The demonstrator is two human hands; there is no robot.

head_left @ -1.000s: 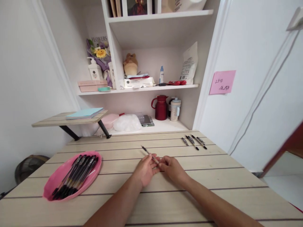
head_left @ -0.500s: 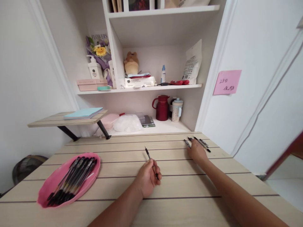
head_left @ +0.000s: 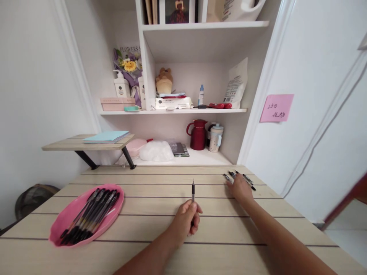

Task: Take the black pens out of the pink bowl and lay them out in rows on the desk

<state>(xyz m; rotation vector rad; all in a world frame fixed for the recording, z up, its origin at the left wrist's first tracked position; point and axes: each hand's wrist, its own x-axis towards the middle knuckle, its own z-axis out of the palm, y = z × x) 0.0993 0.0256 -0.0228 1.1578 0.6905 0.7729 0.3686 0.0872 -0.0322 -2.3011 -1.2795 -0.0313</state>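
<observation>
My left hand (head_left: 187,219) is closed around a black gel pen (head_left: 193,192) over the middle of the table. The pen's bare metal tip points away from me, and its rear end is mostly hidden by the fingers. At the far right of the table, my right hand (head_left: 240,188) reaches down onto several black pens (head_left: 249,180) lying loosely together. Its fingers are bent downward among them; what they pinch, if anything, is hidden. On the left stands a pink scalloped tray (head_left: 56,229) holding a bundle of black pens (head_left: 93,214).
A small raised wooden shelf (head_left: 57,144) with light blue paper (head_left: 107,136) stands at the back left. Behind the table, white shelves (head_left: 183,112) hold a red jug (head_left: 198,134), a speckled cup (head_left: 215,138) and a plastic bag (head_left: 156,151). A pink note (head_left: 276,108) sticks to the wall.
My left hand has shifted slightly right, and its pen has turned from slanting left to pointing straight ahead. The right hand stays at the loose pens. The camera view has tilted up a little.
</observation>
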